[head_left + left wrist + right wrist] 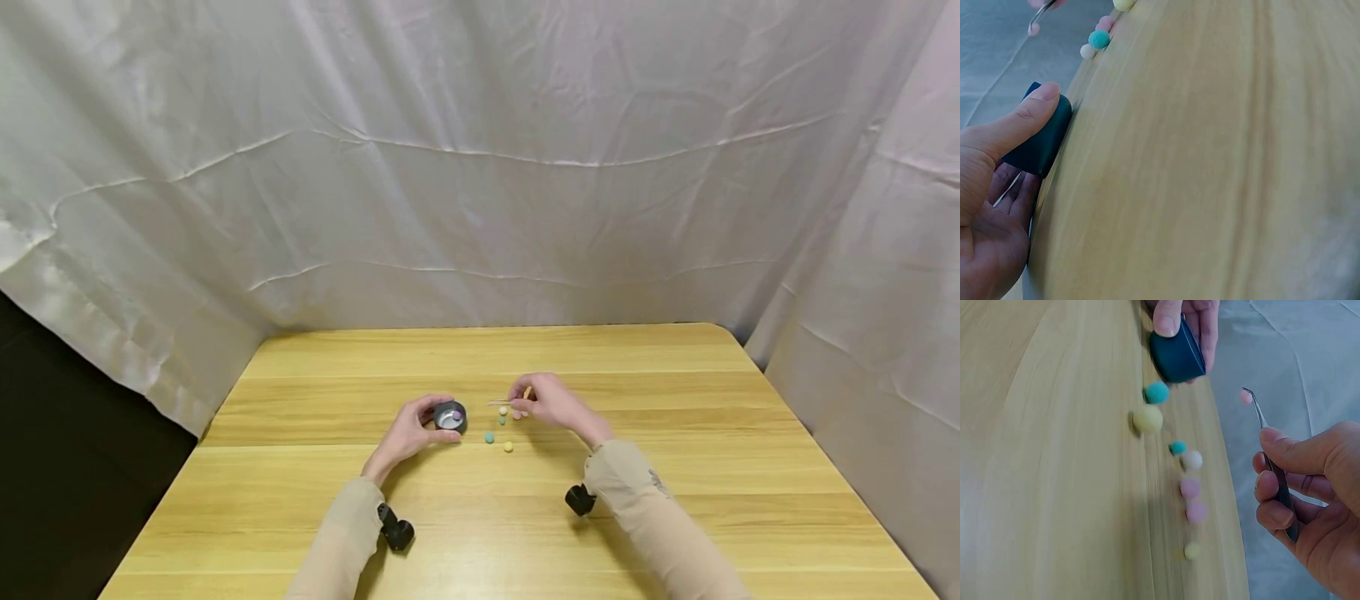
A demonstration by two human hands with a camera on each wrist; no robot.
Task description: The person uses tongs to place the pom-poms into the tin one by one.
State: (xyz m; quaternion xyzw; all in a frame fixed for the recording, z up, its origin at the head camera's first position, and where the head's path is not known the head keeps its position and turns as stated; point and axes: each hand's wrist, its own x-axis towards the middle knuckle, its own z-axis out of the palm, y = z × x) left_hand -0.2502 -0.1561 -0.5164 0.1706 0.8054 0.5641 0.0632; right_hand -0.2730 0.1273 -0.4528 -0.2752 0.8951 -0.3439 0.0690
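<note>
Tweezers (1282,489) gripped by the right hand (553,402) held a pink pom-pom (1245,397) just ahead of it, while the left hand (409,430) clasped a dark cup (1174,357), seemingly to steady it.

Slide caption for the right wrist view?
Right hand holds tweezers, a pink ball at the tip; left hand holds a cup near loose balls.

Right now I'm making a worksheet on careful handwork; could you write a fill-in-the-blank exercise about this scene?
The dark cup is in the person's ____ hand.
The right hand holds tweezers; the tip's ball is ____.
In the head view, the cup's ball is ____.
In the right wrist view, ____ teal balls lie on the table.

Missing words: left; pink; purple; two.
</note>
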